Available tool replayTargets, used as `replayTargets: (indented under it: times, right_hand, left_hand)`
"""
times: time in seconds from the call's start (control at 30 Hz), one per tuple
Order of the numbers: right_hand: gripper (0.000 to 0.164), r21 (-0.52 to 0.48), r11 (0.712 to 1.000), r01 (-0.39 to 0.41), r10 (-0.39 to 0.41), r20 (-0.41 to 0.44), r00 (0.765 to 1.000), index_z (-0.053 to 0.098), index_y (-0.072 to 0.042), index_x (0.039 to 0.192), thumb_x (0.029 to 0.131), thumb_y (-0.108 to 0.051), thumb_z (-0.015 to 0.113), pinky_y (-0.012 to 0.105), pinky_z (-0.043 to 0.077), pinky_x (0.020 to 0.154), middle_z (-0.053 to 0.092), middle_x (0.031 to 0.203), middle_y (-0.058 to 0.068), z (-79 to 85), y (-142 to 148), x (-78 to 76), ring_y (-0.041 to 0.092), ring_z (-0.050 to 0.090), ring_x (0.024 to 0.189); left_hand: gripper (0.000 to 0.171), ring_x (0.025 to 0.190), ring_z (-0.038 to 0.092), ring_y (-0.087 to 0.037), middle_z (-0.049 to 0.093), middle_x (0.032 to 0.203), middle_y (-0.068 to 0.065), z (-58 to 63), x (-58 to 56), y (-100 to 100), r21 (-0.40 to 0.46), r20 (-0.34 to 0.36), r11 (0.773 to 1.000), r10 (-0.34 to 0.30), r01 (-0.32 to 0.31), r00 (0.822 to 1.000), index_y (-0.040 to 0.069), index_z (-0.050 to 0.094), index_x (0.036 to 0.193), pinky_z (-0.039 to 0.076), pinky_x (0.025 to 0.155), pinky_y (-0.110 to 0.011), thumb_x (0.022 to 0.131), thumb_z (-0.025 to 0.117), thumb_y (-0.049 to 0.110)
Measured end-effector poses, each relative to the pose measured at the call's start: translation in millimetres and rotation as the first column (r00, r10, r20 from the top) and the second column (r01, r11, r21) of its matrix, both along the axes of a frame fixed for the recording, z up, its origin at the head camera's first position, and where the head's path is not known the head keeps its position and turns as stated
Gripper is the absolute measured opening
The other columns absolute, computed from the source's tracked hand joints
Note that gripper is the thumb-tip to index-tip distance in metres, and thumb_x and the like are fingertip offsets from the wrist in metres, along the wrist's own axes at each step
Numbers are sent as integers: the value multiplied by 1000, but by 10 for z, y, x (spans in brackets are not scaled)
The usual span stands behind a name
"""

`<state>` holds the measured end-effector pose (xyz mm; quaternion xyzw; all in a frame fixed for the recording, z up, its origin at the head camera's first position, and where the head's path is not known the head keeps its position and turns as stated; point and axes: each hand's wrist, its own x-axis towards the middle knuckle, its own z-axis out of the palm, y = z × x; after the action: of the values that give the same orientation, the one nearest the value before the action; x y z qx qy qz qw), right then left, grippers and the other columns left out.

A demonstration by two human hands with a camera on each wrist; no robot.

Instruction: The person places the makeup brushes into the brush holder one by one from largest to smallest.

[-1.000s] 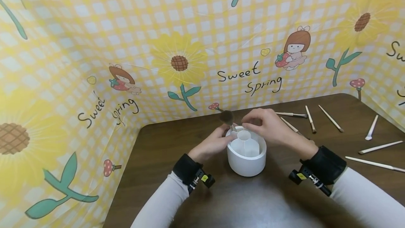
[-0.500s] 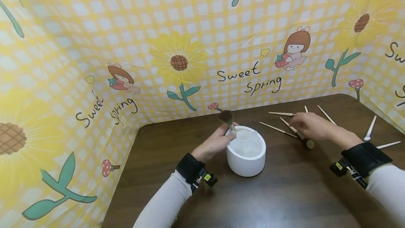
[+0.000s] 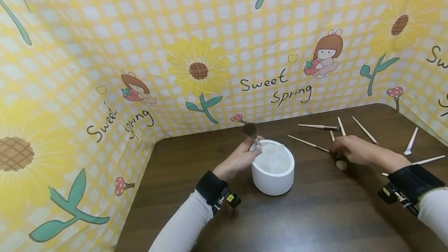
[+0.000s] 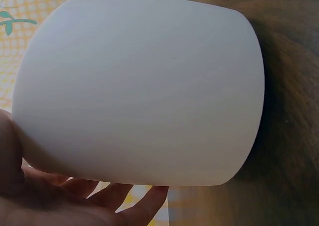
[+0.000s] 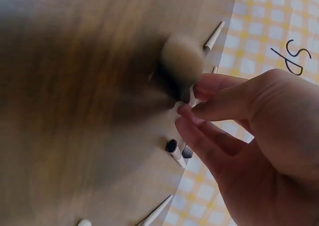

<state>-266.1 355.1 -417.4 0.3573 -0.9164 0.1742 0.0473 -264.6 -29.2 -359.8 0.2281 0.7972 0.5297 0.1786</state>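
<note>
A white round brush holder [image 3: 273, 182] with inner compartments stands on the table; its smooth wall fills most of the left wrist view. My left hand [image 3: 236, 158] grips its left side, thumb over the rim and fingers round the outside. Inside, near that thumb, stands a dark fluffy makeup brush [image 3: 250, 130], bristles up. To the right, my right hand [image 3: 357, 149] pinches another makeup brush [image 5: 183, 56] between thumb and fingertips. That brush has a pale-tipped, dark-based round head, blurred in the right wrist view, and the fingers hide part of its handle.
Several slim makeup brushes lie scattered on the brown table [image 3: 196, 189], among them one [image 3: 308, 143] between holder and right hand, one [image 3: 318, 126] behind it and one [image 3: 411, 141] farther right. A yellow checked cloth [image 3: 224, 30] rises along the table's back and left edges.
My right hand has left the holder, moved right to the loose brushes and taken hold of a fluffy one. A slim brush now lies right of the holder. The left hand keeps its place.
</note>
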Motion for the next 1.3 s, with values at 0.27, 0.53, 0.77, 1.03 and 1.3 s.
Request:
replayTargets:
  times: [0.27,0.53,0.77,1.03,1.3]
  right_hand:
    - [35,15,999,-47,47,-21,999,65,-9,86,63,17,60,31,48,57,58,86,-1,-28,-82,211,14,56,71]
    - [39,125,989,-73,76,-12,997,56,-21,75,59,14,63,25,37,52,46,76,-12,20,-324,449,6,43,65]
    - [40,131,985,-113,122,-58,991,52,-25,74,61,9,68,22,33,51,43,73,-14,166,-499,526,3,39,63]
    - [32,-89,987,-135,107,-264,958,63,-21,90,70,0,76,21,44,53,55,78,-13,848,-672,495,1,49,65]
    - [23,-447,894,-10,-165,-351,922,68,-15,93,76,0,73,13,48,63,66,79,-7,1377,-834,484,8,62,71]
  left_hand:
    - [33,119,37,-21,43,130,-6,-2,16,-22,22,-3,1000,-3,3,1000,6,44,127,30,101,-49,94,44,7]
    - [30,117,39,-16,47,125,1,-267,-163,-47,30,-36,999,19,-18,999,18,47,123,30,100,-50,93,46,12]
    - [33,116,40,-15,48,126,2,-290,-143,-14,10,-39,1000,-1,1,999,17,47,127,31,100,-49,94,44,12]
    - [37,115,44,-12,52,125,4,-312,-133,15,27,-47,999,-19,20,999,16,48,130,32,100,-47,94,42,9]
    - [36,114,44,-12,53,124,4,-336,-139,22,44,-29,999,-15,16,999,18,48,129,32,100,-47,94,42,10]
